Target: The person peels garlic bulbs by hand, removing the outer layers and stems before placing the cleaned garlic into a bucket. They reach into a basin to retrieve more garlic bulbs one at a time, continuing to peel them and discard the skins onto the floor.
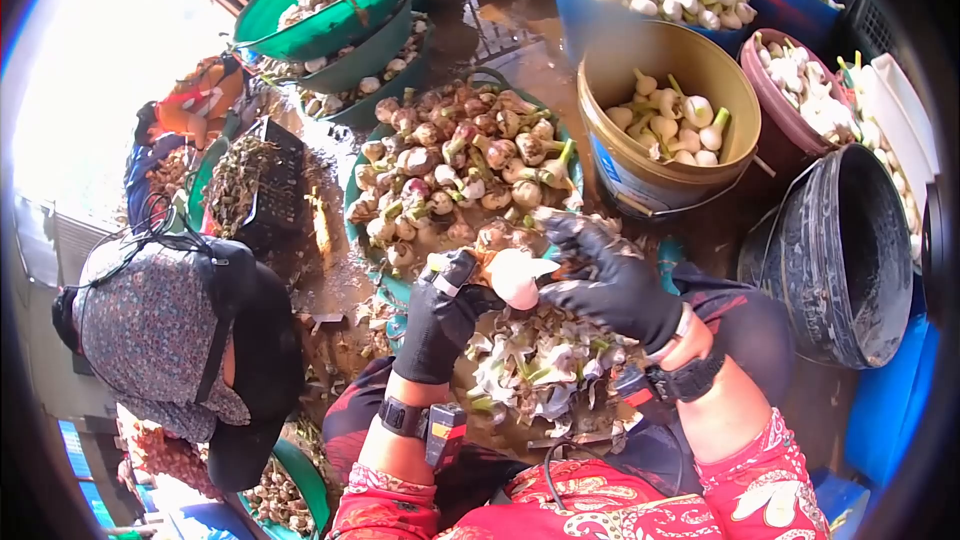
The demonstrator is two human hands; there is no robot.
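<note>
My left hand (pixel 446 302), in a black glove with bare fingertips, is closed around a peeled white garlic bulb (pixel 516 278) whose short stem points right. My right hand (pixel 606 278), gloved in black with whitish smears, is right beside the bulb. Its fingers and thumb are spread apart, and the stem reaches into the gap between them. Just beyond both hands is a green basin (pixel 352 208) heaped with unpeeled garlic bulbs (pixel 465 155), brownish and dirty. Below the hands, a pile of papery garlic peels (pixel 540 365) lies between my knees.
A yellowish bucket (pixel 668 172) with peeled bulbs stands front right. Beside it are a tilted black bucket (pixel 850 260), a pink tub (pixel 780 100) and blue containers (pixel 600 25) of white garlic. Stacked green basins (pixel 330 25) stand back left. A person in a patterned head covering (pixel 165 315) sits at left.
</note>
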